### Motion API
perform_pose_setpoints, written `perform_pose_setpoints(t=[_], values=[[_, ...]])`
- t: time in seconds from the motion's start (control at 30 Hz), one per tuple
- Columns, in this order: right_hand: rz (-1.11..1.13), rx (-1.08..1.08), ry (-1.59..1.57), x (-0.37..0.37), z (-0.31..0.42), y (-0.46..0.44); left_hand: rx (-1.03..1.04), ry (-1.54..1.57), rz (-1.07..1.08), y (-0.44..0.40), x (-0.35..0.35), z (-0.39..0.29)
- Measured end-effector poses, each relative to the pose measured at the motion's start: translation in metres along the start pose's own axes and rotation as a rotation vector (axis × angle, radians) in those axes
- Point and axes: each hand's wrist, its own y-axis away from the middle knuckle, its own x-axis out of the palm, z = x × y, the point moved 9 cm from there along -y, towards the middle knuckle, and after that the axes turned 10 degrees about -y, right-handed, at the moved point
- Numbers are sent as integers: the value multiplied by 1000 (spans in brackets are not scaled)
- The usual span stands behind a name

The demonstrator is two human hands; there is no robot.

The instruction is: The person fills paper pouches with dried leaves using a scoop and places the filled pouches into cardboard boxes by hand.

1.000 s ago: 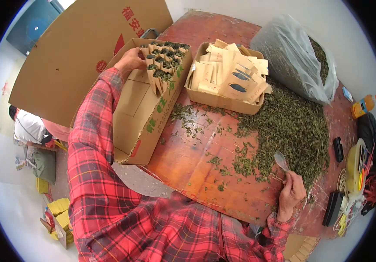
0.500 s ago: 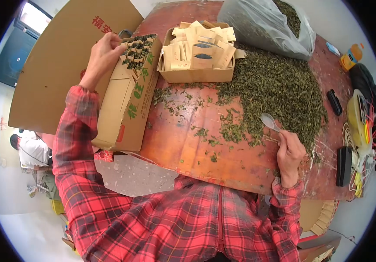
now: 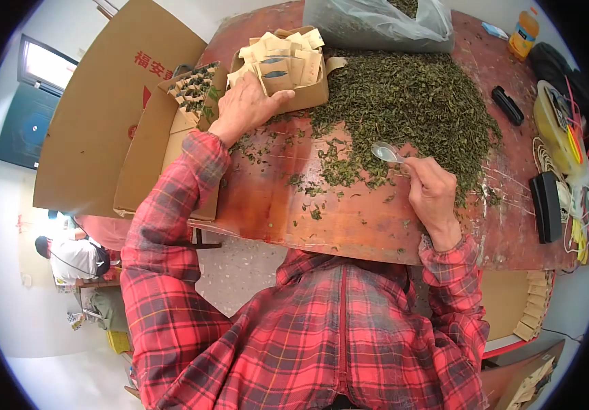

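Note:
My left hand reaches over the near left edge of the small carton, its fingers apart at the paper packets inside. Pinched in my right hand is a clear plastic spoon, its bowl over the near edge of the loose dark green leaves. At the left, a long cardboard box holds rows of upright open packets with leaves at its far end.
A plastic bag stands behind the leaves. An orange bottle, a black stapler and a black case lie to the right. A seated person is far left.
My left hand has left the filled packets in the long box and moved right to the small carton. My right hand still holds the spoon. The camera view has shifted.

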Motion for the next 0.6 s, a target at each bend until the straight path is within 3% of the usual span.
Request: perform_pose_setpoints(t=[0.27,0.6], values=[[4,-5,-3,3,1,0,-196,102,66,-10,6,-1],[13,10,-13,4,0,0,-237,191,-38,-7,2,-15]])
